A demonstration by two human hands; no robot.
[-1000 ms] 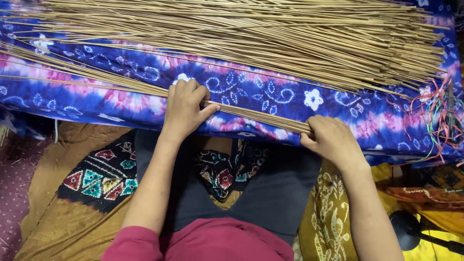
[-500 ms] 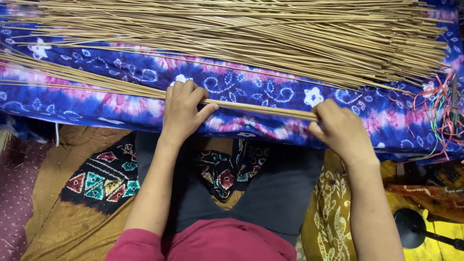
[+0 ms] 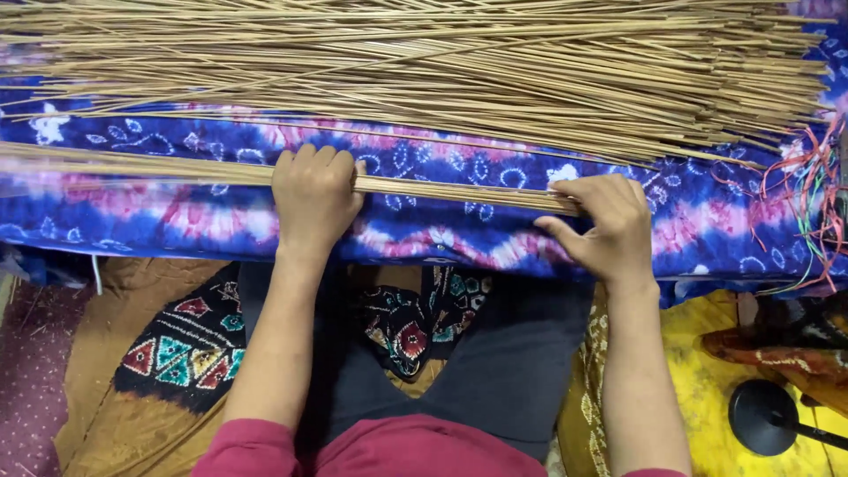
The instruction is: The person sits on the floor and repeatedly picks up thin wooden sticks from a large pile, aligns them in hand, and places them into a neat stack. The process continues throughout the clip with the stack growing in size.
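Note:
A thin bundle of tan sticks (image 3: 450, 190) lies across a blue and pink tie-dye cloth (image 3: 177, 216), running from the left edge to the middle right. My left hand (image 3: 314, 199) is closed around the bundle near its middle. My right hand (image 3: 605, 225) grips the bundle's right end with fingers and thumb. Behind both hands, a large heap of the same long tan sticks (image 3: 424, 71) covers the far part of the cloth.
Loose coloured threads (image 3: 808, 203) hang at the cloth's right end. Below the cloth are my dark-clad lap (image 3: 495, 362), a patterned black cloth (image 3: 185, 353), brown fabric on the left, yellow fabric and a black round stand base (image 3: 767, 417) on the right.
Both hands have shifted a little up and to the right with the bundle. The right hand has slid along to grip the bundle's right end.

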